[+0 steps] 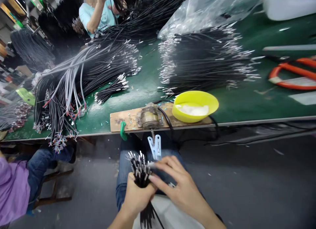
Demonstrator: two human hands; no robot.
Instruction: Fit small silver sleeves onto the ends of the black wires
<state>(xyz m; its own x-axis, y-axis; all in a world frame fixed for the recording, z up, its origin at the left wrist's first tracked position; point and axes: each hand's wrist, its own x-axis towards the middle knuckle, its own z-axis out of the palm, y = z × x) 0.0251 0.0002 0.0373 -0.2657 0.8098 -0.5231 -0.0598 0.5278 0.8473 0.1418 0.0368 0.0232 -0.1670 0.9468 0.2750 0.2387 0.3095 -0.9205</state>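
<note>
My left hand [139, 192] is wrapped around a bundle of black cables [142, 178], held upright above my lap. Stripped, silvery wire ends fan out at its top, and the cable tails hang below the fist. At the right side of those ends is my right hand [179, 179], fingers stretched out and thumb apart from the index finger. Its fingertips touch or nearly touch the cable tips; blur hides the exact contact. Just beyond the bundle, a light blue clothes peg [155, 146] sits on the shaft of a small motor [149, 116] mounted on a wooden board [123, 118].
A yellow bowl [180, 113] holding white material stands on the board, near a green clamp [122, 130]. Black cable piles [202, 61] and grey cables [74, 71] cover parts of the green table [148, 82]. Orange-handled scissors [276, 72] lie right. Other people sit opposite and left.
</note>
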